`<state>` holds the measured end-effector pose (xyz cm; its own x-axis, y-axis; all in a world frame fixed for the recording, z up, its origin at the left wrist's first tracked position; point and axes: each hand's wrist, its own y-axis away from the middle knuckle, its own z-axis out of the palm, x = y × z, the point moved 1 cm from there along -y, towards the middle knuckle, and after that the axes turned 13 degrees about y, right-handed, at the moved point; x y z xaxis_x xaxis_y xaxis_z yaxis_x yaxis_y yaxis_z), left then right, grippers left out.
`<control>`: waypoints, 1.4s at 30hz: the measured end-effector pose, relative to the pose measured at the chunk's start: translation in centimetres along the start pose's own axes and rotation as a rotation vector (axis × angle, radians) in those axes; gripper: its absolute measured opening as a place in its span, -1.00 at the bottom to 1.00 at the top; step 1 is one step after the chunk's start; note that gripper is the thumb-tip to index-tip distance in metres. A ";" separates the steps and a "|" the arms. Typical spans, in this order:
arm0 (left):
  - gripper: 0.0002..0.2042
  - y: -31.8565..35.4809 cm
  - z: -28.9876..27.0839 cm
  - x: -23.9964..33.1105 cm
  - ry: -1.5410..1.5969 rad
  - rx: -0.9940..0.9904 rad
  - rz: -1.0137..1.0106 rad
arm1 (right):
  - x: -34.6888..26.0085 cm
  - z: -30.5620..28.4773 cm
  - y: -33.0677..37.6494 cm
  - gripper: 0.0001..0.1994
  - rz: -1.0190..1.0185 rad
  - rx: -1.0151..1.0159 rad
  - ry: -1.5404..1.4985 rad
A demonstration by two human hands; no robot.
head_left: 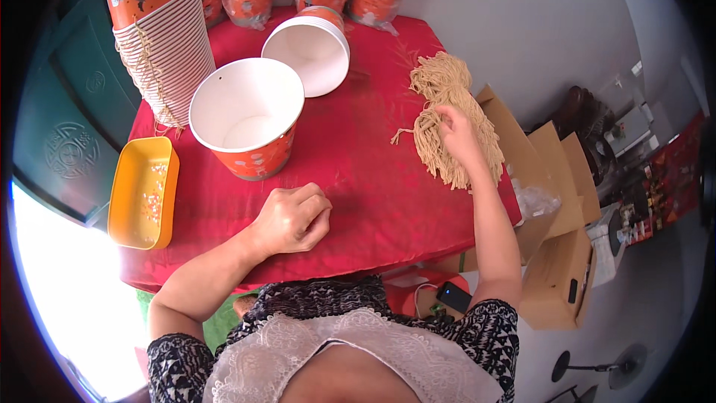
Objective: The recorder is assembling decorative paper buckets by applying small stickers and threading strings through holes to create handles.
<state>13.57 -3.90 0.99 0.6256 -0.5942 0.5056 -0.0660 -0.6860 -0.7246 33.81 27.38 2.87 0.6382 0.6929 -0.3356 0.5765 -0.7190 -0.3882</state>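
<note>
My left hand [293,218] curled up, palm hidden, near front edge of red tablecloth [373,179], roomy to its right. Right hand [456,134] on shaggy tan string bundle [483,130], can't tell if pinching.

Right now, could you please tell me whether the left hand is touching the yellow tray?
Apart. The head view plainly shows a stretch of red tablecloth between the left hand and the yellow tray.

Head view: wide fisheye, head-worn, above and behind left hand [293,218] and right hand [459,134], facing down and forward; both hands fairly near, red table [365,160] beneath them, grey wall [507,7] beyond, farther off.
</note>
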 end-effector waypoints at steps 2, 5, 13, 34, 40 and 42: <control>-0.90 0.3 0.3 -0.3 0.026 -0.024 -0.037 | -0.3 0.5 -1.5 -0.62 -0.205 -0.029 0.171; -0.93 0.6 0.6 -1.0 0.033 -0.059 -0.069 | -0.7 1.3 -3.6 -0.59 -0.281 -0.129 0.364; -0.95 0.8 0.4 -1.1 0.043 -0.053 -0.129 | -0.6 2.8 -6.7 -0.78 -0.421 -0.327 0.861; -0.96 0.7 0.5 -1.2 0.084 -0.120 -0.198 | -6.3 -6.7 1.0 -0.65 -0.068 -0.892 -0.422; -0.96 0.6 0.6 -1.1 0.099 -0.119 -0.197 | -3.2 -7.0 0.5 -0.72 0.178 -0.608 0.473; -0.96 0.6 0.6 -1.1 0.103 -0.114 -0.191 | -2.3 -6.0 0.7 -0.77 0.134 -0.353 1.034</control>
<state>13.33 -3.44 -0.27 0.5532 -0.4844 0.6777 -0.0451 -0.8298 -0.5563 35.82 24.95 8.47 0.7306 0.3469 0.5881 0.4792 -0.8741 -0.0797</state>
